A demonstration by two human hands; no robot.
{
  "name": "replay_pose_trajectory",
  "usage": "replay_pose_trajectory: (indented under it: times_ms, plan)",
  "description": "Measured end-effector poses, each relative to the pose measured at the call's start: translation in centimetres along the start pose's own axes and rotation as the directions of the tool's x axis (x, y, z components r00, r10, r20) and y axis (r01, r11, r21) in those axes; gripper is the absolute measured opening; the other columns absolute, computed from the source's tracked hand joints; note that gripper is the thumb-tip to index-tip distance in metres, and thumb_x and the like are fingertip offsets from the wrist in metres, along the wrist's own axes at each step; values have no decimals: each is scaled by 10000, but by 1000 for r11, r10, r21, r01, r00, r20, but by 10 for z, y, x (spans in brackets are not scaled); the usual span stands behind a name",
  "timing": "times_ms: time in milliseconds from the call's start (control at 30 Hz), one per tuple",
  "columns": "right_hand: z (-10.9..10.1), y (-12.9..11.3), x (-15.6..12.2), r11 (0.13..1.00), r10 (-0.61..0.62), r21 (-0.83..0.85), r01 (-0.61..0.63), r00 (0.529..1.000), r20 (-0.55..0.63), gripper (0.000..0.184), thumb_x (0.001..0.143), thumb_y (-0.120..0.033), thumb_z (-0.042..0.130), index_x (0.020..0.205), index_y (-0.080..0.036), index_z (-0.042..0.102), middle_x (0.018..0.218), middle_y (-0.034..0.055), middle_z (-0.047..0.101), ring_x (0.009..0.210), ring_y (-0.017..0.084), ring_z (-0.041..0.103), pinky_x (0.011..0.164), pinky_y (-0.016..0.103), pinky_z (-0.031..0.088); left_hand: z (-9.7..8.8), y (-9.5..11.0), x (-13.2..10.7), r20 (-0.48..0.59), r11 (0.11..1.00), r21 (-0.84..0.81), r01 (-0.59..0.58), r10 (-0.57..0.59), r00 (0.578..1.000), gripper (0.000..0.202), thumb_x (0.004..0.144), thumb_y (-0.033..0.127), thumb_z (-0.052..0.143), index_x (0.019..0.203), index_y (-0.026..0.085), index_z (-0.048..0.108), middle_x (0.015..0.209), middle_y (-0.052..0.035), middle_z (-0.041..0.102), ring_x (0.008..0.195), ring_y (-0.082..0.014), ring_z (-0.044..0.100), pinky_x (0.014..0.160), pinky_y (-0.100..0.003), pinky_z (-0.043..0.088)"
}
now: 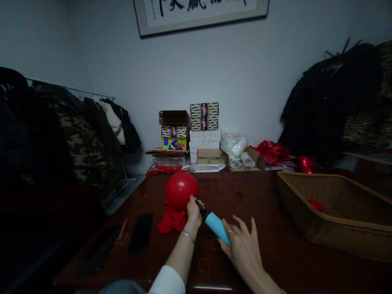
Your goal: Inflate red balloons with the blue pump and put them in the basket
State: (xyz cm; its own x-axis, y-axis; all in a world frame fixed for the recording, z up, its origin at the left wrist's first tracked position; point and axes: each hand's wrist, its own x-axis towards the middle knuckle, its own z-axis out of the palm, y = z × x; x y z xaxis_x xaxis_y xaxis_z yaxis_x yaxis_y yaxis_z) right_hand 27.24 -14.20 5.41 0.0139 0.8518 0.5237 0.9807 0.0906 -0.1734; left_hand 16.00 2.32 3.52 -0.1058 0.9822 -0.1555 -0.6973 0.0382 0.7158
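pump's (218,228) between the left hand (193,214) and right hand (245,248), balloon's (181,190) just ahead of the left one, by a pile (174,220) on the table (260,190). phone's (141,234) left of that, basket's (333,239) way over right. boxes (204,143) are stacked behind, coats (82,134) hang off left.

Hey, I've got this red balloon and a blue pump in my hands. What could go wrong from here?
The red balloon could slip off the black nozzle if your left hand loosens where they meet. The blue pump might wobble or twist, since your right hand has several fingers spread away from it. And the balloon looks round and smooth, so too much more air might burst it, though I can't tell how near that is.
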Motion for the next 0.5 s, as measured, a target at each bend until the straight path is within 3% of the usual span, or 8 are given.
replay_pose_trajectory:
  times_ms: [300, 500]
  plan:
    - [5, -3, 2, 1000, 2, 23, -2, 1000, 1, 450, 770, -324, 623, 1198, -198, 567, 986, 57, 697, 1167, 296, 482, 1082, 589, 25, 0, 1, -2, -10, 999, 46, -8, 8, 1000, 248, 875, 365, 452, 700, 195, 404, 458, 61, 401, 368, -84, 406, 383, -194, 310]
    - [1, 16, -19, 997, -70, 14, 71, 995, -65, 480, 758, -360, 636, 1206, -212, 551, 987, 29, 701, 1141, 295, 504, 1079, 591, 31, -4, 6, 8, -2, 998, 44, -46, 46, 999, 266, 853, 406, 490, 716, 196, 400, 462, 69, 405, 368, -82, 409, 382, -188, 302]
